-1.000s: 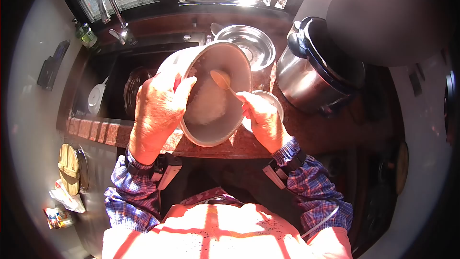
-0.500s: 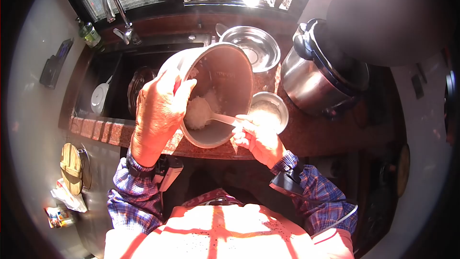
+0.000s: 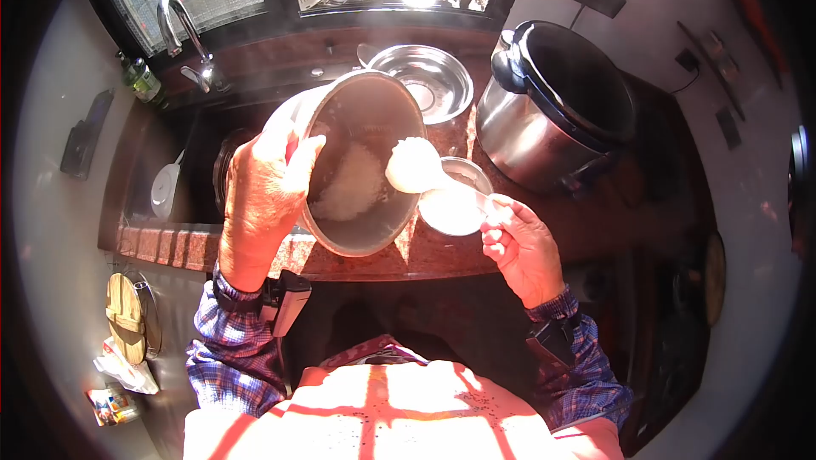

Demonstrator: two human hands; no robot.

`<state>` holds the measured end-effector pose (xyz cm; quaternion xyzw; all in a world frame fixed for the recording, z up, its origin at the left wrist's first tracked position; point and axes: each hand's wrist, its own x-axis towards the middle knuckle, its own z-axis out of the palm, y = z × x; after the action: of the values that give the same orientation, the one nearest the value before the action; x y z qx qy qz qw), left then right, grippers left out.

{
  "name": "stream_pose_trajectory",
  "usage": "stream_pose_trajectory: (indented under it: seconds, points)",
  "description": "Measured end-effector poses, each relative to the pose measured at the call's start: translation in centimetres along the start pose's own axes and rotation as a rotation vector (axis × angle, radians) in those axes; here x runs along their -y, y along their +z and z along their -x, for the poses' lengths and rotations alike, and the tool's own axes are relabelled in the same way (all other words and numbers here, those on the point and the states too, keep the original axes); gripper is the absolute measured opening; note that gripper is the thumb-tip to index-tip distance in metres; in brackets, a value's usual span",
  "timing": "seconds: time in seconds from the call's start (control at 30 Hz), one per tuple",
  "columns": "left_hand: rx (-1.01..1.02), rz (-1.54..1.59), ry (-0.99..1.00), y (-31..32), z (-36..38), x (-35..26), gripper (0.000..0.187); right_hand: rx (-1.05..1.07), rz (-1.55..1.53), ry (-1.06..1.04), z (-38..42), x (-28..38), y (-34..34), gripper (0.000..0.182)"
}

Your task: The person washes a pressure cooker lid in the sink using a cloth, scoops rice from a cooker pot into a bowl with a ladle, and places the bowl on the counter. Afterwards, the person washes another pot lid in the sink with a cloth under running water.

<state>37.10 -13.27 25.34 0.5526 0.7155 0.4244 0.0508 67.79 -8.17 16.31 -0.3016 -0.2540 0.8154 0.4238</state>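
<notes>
My left hand [image 3: 265, 188] grips the rim of a tilted grey cooker pot [image 3: 374, 107], thumb over the edge. White cooked rice [image 3: 353, 181] lies along its lower inside wall. My right hand [image 3: 523, 243] is closed around the handle of a rice paddle [image 3: 455, 195]. A lump of rice [image 3: 414, 164] sits on the paddle's head, at the pot's right rim. Beneath the paddle stands a small metal bowl [image 3: 469, 173] with white contents, washed out by sunlight and partly covered by the paddle.
A larger steel bowl [image 3: 433, 86] stands behind the pot. To the right is an open electric cooker [image 3: 544, 120]. The sink [image 3: 189, 192] and tap [image 3: 183, 31] are at the left, with green bottles [image 3: 143, 82] by the wall. The counter's front edge [image 3: 357, 269] runs below the pot.
The paddle has come up and right out of the pot, carrying rice to its right rim. My right hand has moved right. The whole view has shifted slightly.
</notes>
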Motion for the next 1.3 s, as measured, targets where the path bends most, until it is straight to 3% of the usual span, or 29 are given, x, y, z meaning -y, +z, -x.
stream_pose_trajectory:
  seconds: [0.17,0.27,0.3,0.37,0.5,0.57,0.7,0.83,0.9,0.93,1.0,1.03,1.17,1.23,1.3]
  points:
    - [0.007,-0.013,0.009,-0.1,0.0,0.1,0.026,-0.200,0.300,-0.189,3.1,1.2,-0.8,0.024]
    - [0.010,0.010,0.008,-0.2,0.0,0.1,0.026,-0.214,0.903,-0.413,3.4,-0.5,-1.9,0.018]
    - [0.009,0.009,0.007,-0.2,0.1,0.2,0.026,-0.143,1.225,-0.516,3.4,-0.7,-2.3,0.019]
    - [0.005,0.008,0.006,-0.2,0.0,0.2,0.027,-0.018,1.557,-0.768,3.1,-0.4,-2.6,0.019]
    - [0.010,0.023,-0.004,-0.2,0.2,0.3,0.025,-0.138,1.472,-0.825,3.0,0.9,-1.2,0.020]
    - [0.000,0.048,-0.005,-0.1,0.2,0.4,0.024,-0.223,0.742,-0.457,2.5,1.0,-0.3,0.023]
    - [-0.009,0.039,0.002,-0.2,0.2,0.8,0.023,-0.067,0.501,-0.250,-0.5,-0.9,1.7,0.025]
    - [-0.032,0.043,0.021,0.0,0.3,0.8,0.023,0.087,1.002,-0.356,-4.6,-3.7,4.0,0.028]
    - [-0.031,0.052,-0.005,-0.2,0.4,0.7,0.023,0.236,1.419,-0.664,-7.0,-4.9,4.4,0.037]
    - [-0.019,0.030,0.003,-0.2,0.4,0.8,0.022,0.303,1.451,-0.815,-7.9,-5.9,4.0,0.043]
    - [0.001,-0.005,0.036,-0.4,0.3,1.1,0.016,0.277,1.108,-0.365,-8.8,-7.0,4.3,0.039]
    - [-0.005,-0.009,0.033,-0.5,0.4,1.0,0.016,0.215,0.711,0.058,-8.8,-7.4,4.3,0.036]
    - [0.047,-0.004,0.009,-0.8,0.4,0.7,0.017,0.276,0.437,0.238,-7.6,-7.9,5.0,0.031]
    - [0.040,-0.003,0.033,-0.6,0.4,0.7,0.017,0.139,0.202,0.270,-6.9,-8.4,5.1,0.035]
    - [0.020,0.020,0.038,-0.4,0.4,1.0,0.015,0.130,0.165,0.281,-6.5,-8.9,5.0,0.035]
